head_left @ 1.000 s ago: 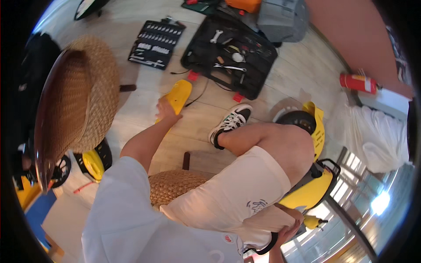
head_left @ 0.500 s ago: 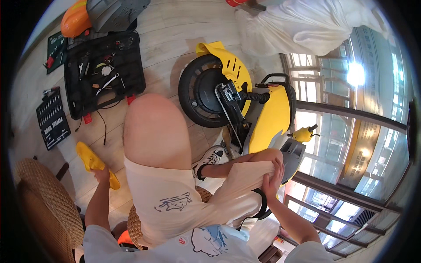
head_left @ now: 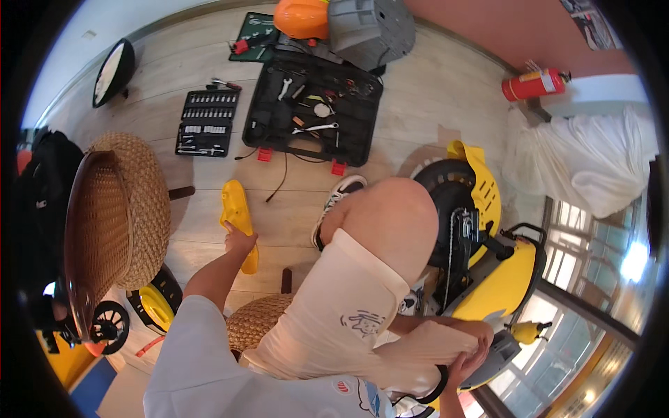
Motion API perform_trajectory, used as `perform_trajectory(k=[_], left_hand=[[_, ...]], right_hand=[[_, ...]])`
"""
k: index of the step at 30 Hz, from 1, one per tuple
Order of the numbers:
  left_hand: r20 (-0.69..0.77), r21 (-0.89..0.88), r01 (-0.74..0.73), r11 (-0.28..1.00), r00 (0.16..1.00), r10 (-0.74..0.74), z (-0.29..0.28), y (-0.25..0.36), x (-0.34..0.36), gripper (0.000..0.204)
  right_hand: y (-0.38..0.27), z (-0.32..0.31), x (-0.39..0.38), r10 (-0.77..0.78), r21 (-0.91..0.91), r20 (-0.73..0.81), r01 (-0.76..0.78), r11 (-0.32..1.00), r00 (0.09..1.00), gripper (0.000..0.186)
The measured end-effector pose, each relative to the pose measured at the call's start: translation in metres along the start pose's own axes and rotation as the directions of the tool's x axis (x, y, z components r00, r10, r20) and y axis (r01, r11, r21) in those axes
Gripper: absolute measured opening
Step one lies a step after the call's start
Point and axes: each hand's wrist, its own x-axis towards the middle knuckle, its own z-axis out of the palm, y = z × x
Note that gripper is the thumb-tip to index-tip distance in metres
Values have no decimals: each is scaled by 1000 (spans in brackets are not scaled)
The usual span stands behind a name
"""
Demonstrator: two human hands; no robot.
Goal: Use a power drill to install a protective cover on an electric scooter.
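Observation:
My left hand [head_left: 241, 241] is closed around a yellow curved plastic piece [head_left: 235, 198], held low at my left side. Its fingers are partly hidden by the piece. On my right knee, over the hem of the light shorts [head_left: 432, 348], rests my right hand [head_left: 470, 361], its fingers spread and nothing seen in them. A yellow electric scooter [head_left: 493, 282] lies tipped beside my right leg, its black wheel [head_left: 440, 182] and chain [head_left: 450, 254] exposed. My left knee covers part of that wheel.
Ahead lies an open black tool case [head_left: 261, 111] with wrenches, beside a socket set [head_left: 203, 129]. An orange helmet [head_left: 301, 19] and grey plastic cover [head_left: 369, 31] are behind it. A wicker chair [head_left: 143, 202] stands left; a fire extinguisher [head_left: 533, 85] is far right.
My view has turned left, so the floor things appear farther right. My left knee now overlaps the wheel. The left hand still holds the yellow piece; the right hand stays on the knee.

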Motion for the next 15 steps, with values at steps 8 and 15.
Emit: perform_trajectory(k=[8,15], left_hand=[[-70,-79,125,989,989,-131,6,34,-11,105],[-623,42,-330,943,729,283,-22,64,25,67]], right_hand=[[20,-5,-10,8,-36,46,-7,999,999,58],[10,-5,2,11,-34,47,-9,999,999,63]])
